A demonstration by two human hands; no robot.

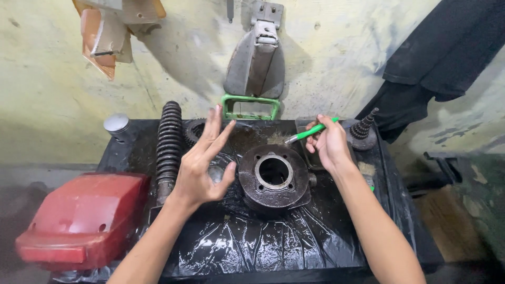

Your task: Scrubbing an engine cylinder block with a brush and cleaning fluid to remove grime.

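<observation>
Engine cylinder [273,178] between hands; right fingers [322,138] grip green brush [310,131].

Even, fairly bright light from above front; sharp focus centre. Glare streaks on wet black plastic sheet [252,242] at lower centre. Corners dim, edges slightly wide-angle stretched.
</observation>
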